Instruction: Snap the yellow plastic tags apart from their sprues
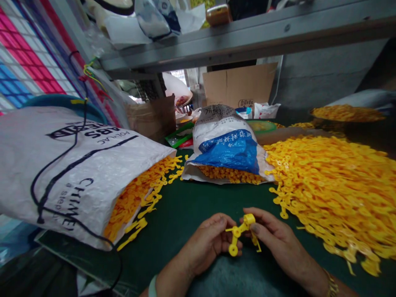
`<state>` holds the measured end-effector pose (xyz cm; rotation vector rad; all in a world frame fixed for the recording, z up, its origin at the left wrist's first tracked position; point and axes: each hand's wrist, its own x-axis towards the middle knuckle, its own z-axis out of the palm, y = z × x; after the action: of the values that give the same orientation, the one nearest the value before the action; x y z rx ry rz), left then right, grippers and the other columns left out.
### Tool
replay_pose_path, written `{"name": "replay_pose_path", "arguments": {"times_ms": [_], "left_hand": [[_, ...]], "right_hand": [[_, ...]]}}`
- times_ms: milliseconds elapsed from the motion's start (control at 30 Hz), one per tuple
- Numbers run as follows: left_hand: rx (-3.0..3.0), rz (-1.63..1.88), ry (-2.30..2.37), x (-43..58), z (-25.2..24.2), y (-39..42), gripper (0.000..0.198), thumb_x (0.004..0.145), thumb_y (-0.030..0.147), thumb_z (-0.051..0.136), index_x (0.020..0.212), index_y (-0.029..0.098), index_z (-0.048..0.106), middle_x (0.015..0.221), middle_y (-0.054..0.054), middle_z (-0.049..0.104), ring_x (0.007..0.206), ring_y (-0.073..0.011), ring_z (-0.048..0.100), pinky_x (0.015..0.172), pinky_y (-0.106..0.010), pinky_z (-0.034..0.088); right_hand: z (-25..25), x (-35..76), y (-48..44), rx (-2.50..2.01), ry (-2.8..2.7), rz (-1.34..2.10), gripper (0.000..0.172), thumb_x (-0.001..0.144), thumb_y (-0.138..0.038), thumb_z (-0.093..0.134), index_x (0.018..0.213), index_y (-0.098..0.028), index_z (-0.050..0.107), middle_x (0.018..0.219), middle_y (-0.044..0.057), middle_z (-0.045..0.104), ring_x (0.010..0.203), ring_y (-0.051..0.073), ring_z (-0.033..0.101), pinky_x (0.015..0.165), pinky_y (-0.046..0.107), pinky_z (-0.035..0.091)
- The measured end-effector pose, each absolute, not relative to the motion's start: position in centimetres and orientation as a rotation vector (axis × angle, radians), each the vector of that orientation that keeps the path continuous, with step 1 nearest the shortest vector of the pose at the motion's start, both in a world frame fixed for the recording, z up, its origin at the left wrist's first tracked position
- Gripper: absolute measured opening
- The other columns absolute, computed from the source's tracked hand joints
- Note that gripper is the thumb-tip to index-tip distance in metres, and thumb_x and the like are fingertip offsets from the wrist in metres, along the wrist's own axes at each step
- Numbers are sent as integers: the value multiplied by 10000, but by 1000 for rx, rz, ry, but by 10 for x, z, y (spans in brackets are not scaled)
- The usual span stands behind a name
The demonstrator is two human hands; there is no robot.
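Green desk (185,206) under a grey shelf (247,37), seen from above the person's two hands. Fingers (221,225) of the left hand (206,241) and fingers (256,229) of the right hand (275,239) are closed from either side on one yellow piece (239,235), which they hold just above the desk at the near edge, in the middle. The piece shows a ring at its top, by the right thumb, a second ring hanging at its lower end, and thin strips between them; how its parts join cannot be told. A pale band (152,286) circles the left wrist and a gold band (332,284) the right.

To the right of the hands, near but apart from them, lies a broad pile (334,185) of like yellow pieces that spreads to the desk's right edge. To the left a large white sack (62,165) with black lettering lies on its side, its mouth turned toward the middle, with yellow pieces spilling out onto the desk. A black cable (77,136) runs across the sack. Beyond the hands a white and blue bag (225,144) also lies open toward the viewer, with yellow pieces at its mouth. Behind it stand a cardboard sheet (241,84) and, further left, a brown box (151,117). At far right a tray (346,112) is heaped with yellow pieces.
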<state>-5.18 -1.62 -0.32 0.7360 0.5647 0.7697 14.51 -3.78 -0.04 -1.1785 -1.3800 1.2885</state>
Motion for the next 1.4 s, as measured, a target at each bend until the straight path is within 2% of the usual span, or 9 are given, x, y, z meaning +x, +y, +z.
{"name": "replay_pose_path", "arguments": {"times_ms": [133, 333, 500, 633, 800, 933, 1067, 1267, 1400], "left_hand": [[766, 732, 589, -52, -2, -20, 151, 859, 265, 551, 917, 132, 591, 856, -96, 674, 646, -165, 654, 655, -324, 503], [810, 741, 597, -55, 1, -23, 149, 798, 248, 614, 863, 113, 622, 759, -63, 665, 601, -143, 644, 583, -236, 449], [775, 745, 505, -58, -1, -28, 265, 758, 321, 683, 928, 132, 610, 813, -82, 685, 705, -191, 678, 658, -292, 488], [760, 766, 511, -57, -4, -28, 459, 561, 163, 826, 957, 161, 593, 702, -38, 695, 593, -167, 670, 585, -246, 481], [668, 1029, 646, -58, -2, -22, 183, 670, 155, 757, 789, 143, 619, 655, -1, 648, 527, -97, 601, 550, -210, 464], [576, 1088, 607, -61, -3, -20, 217, 704, 133, 730, 891, 160, 624, 684, 11, 634, 566, -90, 572, 554, -205, 443], [552, 1067, 584, -63, -5, -21, 180, 732, 125, 704, 887, 157, 619, 691, -2, 645, 626, -104, 589, 615, -217, 432], [666, 985, 639, -59, -7, -21, 274, 702, 188, 756, 944, 143, 636, 713, -16, 669, 643, -132, 630, 646, -250, 449], [724, 951, 600, -54, -10, -23, 404, 620, 178, 819, 969, 170, 616, 727, -14, 690, 581, -108, 617, 597, -227, 448]], "right_hand": [[-7, 152, -40, -1209, -1550, 1135, 290, 919, -319, 523, 1204, -314, 577, 1148, -2, 677, 1041, 171, 630, 914, 274, 482], [-10, 156, -44, -1219, -1682, 1041, 291, 925, -308, 515, 1208, -343, 574, 1146, -15, 686, 1036, 162, 638, 883, 241, 501], [-10, 154, -45, -1236, -1683, 964, 287, 931, -313, 503, 1211, -341, 560, 1127, -15, 689, 997, 146, 651, 884, 228, 509], [-10, 152, -45, -1246, -1648, 905, 285, 943, -313, 476, 1223, -310, 533, 1092, 8, 695, 973, 151, 662, 797, 198, 548], [-13, 141, -50, -1139, -1815, 629, 308, 922, -206, 498, 1211, -307, 527, 1134, 26, 664, 1020, 159, 645, 848, 201, 536], [-12, 127, -53, -822, -2090, 527, 457, 866, -107, 543, 1277, -293, 470, 1150, 59, 654, 1055, 182, 624, 898, 235, 518], [-6, 121, -55, -646, -2200, 617, 516, 825, -69, 561, 1279, -303, 484, 1102, 61, 665, 965, 179, 651, 830, 241, 543], [1, 127, -52, -1176, -1565, 1176, 238, 898, -273, 516, 1124, -282, 588, 971, 28, 693, 849, 184, 696, 763, 269, 571], [-2, 128, -46, -1232, -1371, 1310, 310, 899, -358, 514, 1188, -255, 555, 979, 36, 698, 846, 198, 690, 765, 298, 569]]}}
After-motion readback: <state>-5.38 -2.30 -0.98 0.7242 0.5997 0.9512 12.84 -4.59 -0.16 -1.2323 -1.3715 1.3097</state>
